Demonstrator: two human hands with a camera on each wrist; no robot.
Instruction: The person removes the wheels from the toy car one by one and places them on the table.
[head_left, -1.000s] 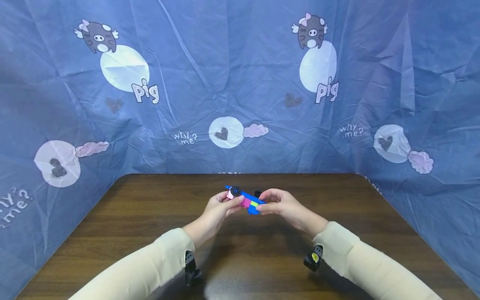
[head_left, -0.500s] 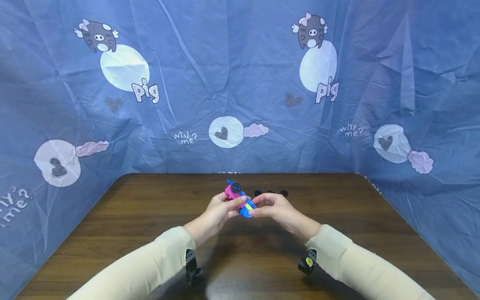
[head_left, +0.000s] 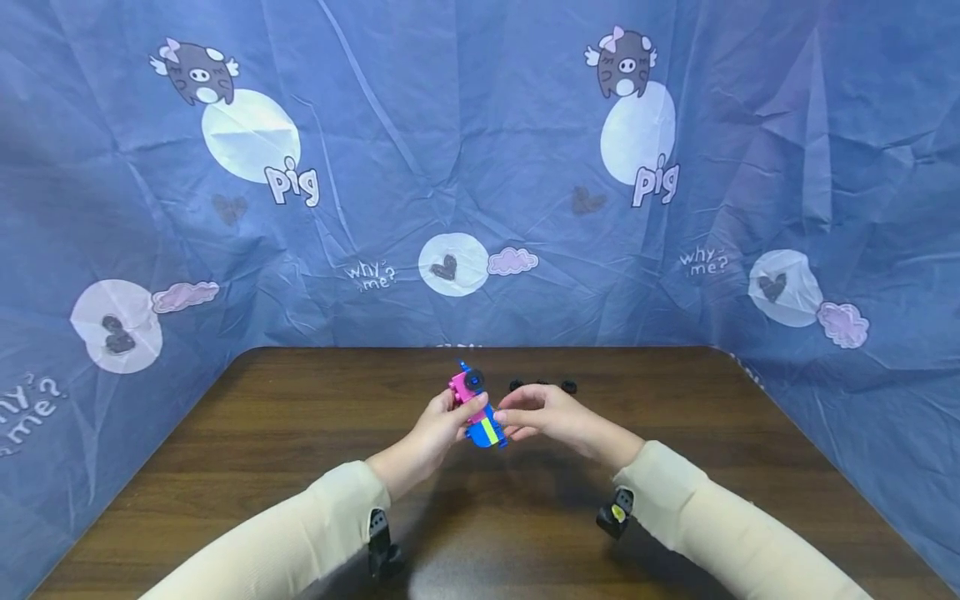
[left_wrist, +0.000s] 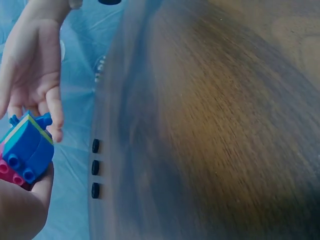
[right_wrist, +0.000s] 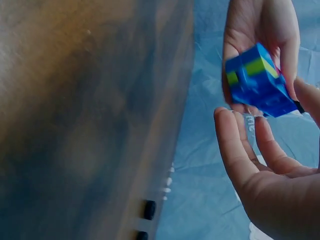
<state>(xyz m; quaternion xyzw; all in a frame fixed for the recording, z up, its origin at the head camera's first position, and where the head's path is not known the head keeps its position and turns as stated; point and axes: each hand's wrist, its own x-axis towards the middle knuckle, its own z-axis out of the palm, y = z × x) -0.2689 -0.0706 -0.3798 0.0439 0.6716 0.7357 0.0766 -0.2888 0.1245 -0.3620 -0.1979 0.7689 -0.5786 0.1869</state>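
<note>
A blue, pink and yellow-green plastic brick toy (head_left: pixel 477 408) is held above the brown wooden table (head_left: pixel 225 450), pinched by the left hand (head_left: pixel 438 429). The right hand (head_left: pixel 536 414) hovers beside it, fingers loosely spread, holding nothing. Three small black wheels (head_left: pixel 542 386) lie just behind.

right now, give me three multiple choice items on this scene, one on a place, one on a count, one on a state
1. Where do the small black wheels lie?
A. on the table beyond the hands
B. in the right hand
C. on a sleeve

2. How many black wheels lie loose on the table?
A. one
B. three
C. six

3. Which hand grips the brick toy?
A. neither
B. only the right hand
C. the left hand

Answers: 1 A, they sit in a row past the hands. 2 B, the left wrist view shows three. 3 C, the left hand holds it; the right hand is open beside it.
</note>
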